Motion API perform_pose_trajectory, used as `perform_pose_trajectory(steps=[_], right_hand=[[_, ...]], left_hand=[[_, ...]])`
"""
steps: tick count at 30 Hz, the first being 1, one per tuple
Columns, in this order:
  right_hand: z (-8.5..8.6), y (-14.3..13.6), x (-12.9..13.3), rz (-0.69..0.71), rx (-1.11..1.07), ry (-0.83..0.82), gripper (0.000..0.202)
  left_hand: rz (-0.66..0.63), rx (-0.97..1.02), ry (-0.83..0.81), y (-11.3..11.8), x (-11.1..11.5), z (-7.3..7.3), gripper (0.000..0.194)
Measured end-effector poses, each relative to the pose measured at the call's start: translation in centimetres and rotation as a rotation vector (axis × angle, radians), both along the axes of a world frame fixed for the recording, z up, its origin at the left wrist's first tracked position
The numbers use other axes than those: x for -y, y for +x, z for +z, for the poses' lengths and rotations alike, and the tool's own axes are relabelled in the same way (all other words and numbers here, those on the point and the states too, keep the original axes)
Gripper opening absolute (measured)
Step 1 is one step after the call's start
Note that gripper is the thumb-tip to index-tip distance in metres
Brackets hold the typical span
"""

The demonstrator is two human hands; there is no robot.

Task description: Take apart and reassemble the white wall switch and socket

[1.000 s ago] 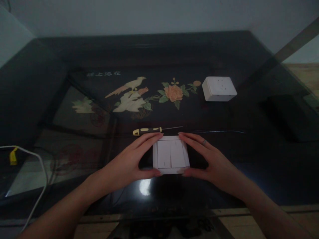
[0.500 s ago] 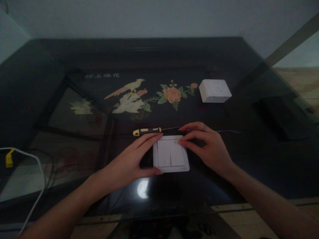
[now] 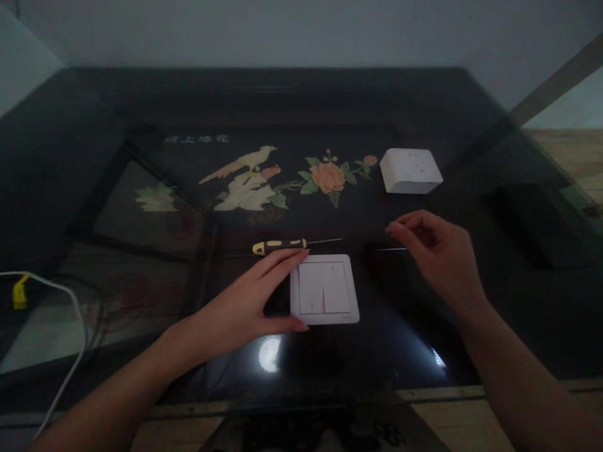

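A white double wall switch [image 3: 325, 289] lies flat on the dark glossy table, its two rockers facing up. My left hand [image 3: 264, 295] grips its left side, with fingers at the top left corner and the thumb at the bottom left. My right hand [image 3: 436, 251] is apart from the switch, over the table to its right. Its fingers are curled and the thumb and fingertips pressed together; whether anything small is between them cannot be made out. Just behind the switch lies a screwdriver [image 3: 280, 246] with a yellow and black handle, its shaft pointing right.
A white socket box [image 3: 411, 171] stands at the back right. On the right lies a dark flat object [image 3: 541, 223]. A white cable [image 3: 78, 314] with a yellow tag [image 3: 19, 293] runs along the left. The tabletop [image 3: 301, 100] shows a bird-and-flower picture.
My right hand has left the switch's upper right part and moved right and away, its fingers now curled together. My left hand keeps its hold on the switch.
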State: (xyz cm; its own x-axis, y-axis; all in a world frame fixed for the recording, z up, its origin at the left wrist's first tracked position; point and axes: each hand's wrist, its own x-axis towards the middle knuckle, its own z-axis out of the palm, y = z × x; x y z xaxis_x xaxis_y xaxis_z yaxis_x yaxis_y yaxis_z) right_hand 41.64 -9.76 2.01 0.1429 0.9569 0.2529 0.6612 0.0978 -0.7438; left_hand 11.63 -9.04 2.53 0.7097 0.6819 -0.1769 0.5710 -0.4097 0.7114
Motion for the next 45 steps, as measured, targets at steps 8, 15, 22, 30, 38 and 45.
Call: perform_pose_trajectory(steps=[8, 15, 22, 30, 38, 45], right_hand=[[0.5, -1.3, 1.6, 0.459, 0.038, -0.178, 0.05], [0.5, -3.3, 3.5, 0.598, 0.091, -0.314, 0.083], [0.2, -3.4, 3.3, 0.584, 0.137, -0.302, 0.079], [0.8, -3.6, 3.2, 0.649, 0.302, -0.246, 0.08], [0.6, -3.7, 3.7, 0.63, 0.239, -0.302, 0.077], [0.6, -3.9, 3.2, 0.661, 0.188, -0.313, 0.072]], left_hand=[[-0.008, 0.011, 0.001, -0.1, -0.1, 0.0, 0.087], [0.0, 0.021, 0.012, 0.0, 0.1, 0.1, 0.081], [0.019, 0.039, 0.064, 0.4, 0.1, 0.1, 0.078], [-0.011, -0.015, 0.109, 0.2, 0.2, 0.2, 0.08], [0.059, 0.068, 0.052, 0.7, 0.5, 0.1, 0.079], [0.059, 0.122, 0.069, 0.7, 0.4, -0.7, 0.077]])
